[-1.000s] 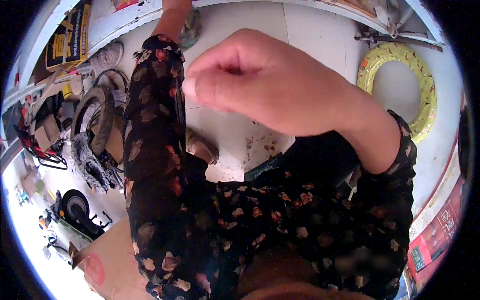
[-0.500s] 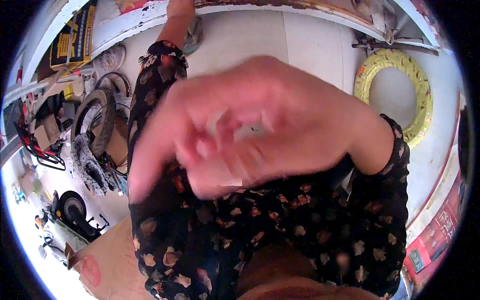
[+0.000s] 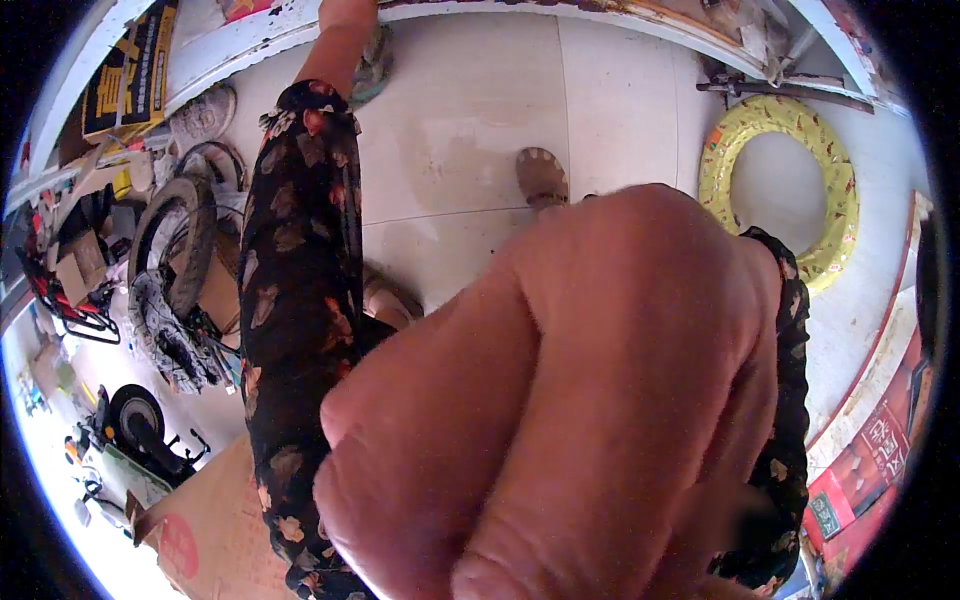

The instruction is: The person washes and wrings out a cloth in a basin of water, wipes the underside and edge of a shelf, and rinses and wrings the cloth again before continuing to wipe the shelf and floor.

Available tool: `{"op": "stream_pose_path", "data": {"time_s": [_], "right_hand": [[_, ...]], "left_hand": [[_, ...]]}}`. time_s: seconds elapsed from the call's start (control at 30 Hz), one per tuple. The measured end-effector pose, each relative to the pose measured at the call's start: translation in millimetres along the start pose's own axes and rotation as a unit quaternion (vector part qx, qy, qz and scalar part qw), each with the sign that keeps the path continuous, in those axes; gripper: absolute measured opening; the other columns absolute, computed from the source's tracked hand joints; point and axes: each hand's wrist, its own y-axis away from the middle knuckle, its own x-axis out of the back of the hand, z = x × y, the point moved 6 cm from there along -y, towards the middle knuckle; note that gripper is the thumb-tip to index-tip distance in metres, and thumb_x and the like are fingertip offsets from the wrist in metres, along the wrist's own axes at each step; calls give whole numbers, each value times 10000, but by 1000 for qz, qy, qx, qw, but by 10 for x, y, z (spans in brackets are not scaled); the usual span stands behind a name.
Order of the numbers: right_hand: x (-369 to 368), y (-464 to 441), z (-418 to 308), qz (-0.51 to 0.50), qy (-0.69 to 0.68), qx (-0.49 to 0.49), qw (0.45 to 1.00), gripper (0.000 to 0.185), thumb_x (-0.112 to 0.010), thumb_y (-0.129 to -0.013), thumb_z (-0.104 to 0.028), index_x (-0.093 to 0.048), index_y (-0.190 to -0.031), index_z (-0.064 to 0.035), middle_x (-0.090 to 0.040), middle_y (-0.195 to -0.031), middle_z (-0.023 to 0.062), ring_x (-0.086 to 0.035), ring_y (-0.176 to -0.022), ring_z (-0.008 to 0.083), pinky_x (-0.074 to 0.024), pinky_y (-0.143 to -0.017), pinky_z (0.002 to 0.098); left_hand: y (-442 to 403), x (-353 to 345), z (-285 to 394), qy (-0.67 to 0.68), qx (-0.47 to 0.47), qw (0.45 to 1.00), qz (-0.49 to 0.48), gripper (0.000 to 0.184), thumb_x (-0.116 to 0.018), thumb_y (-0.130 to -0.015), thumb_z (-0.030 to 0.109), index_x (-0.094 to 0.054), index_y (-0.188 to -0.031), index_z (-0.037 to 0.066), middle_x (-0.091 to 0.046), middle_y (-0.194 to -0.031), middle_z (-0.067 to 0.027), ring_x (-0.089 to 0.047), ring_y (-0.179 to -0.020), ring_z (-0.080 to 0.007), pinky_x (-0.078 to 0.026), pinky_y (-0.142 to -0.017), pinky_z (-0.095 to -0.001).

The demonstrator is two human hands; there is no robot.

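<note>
The floor (image 3: 470, 95) has big, pale tiles with thin lines between them and some dirty smudges. A brown shoe (image 3: 543, 172) is on it in the middle, and another shoe (image 3: 388, 298) is nearer and to the left. A dark tyre (image 3: 200, 275) is on the left, and a motorbike (image 3: 143, 412) stands near left. A yellow ring (image 3: 842, 195) is on the right, lying or leaning, I can't tell.

White ledge (image 3: 250, 48) — stained, across the front
</note>
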Motion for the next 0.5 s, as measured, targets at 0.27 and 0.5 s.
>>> {"op": "stream_pose_path", "data": {"time_s": [0.27, 0.5], "right_hand": [[-33, 4, -57, -7, -5, 17, 1000, 227, -538, -863, -177, -515, -743, 14, -474, -643, 106, -498, -636, 243, -405, -585, 356], [-67, -29, -105, -7, 9, 24, 1000, 221, -532, -861, -157, -491, -719, 8, -465, -646, 125, -502, -639, 282, -406, -586, 371]], "left_hand": [[31, -28, -123, 112, 88, 987, 69, 149, -570, -786, 103, -636, -896, 28, -656, -940, -198, -638, -916, -378, -523, -786, -466], [34, -54, -88, 57, 5, 996, 62, 147, -571, -777, 116, -643, -858, 16, -647, -925, -196, -636, -886, -380, -522, -769, -454]]}}
